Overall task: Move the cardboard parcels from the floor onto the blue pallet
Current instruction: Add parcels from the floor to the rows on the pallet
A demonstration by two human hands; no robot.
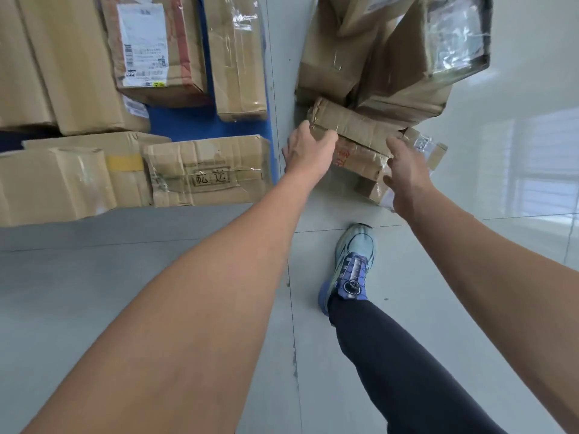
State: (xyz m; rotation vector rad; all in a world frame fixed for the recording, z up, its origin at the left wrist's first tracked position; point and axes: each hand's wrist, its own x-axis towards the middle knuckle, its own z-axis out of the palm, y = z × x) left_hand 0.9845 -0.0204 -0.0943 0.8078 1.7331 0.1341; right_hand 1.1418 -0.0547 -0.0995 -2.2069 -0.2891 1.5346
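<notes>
A long taped cardboard parcel [354, 125] lies on the grey floor at the near edge of a pile of parcels [391, 57]. My left hand [308, 145] curls over its left end. My right hand [405, 170] rests with fingers spread against its right end and a lower parcel with red print [360, 158]. The parcel sits on the pile, not lifted. To the left, the blue pallet [185, 120] carries several cardboard parcels, one with a white label [145, 45] and one with handwritten marks [210, 173].
A small parcel with clear tape [430, 148] lies beside my right hand. My foot in a blue shoe [351, 267] stands on the tiled floor just below the pile. Bare floor stretches to the lower left and right.
</notes>
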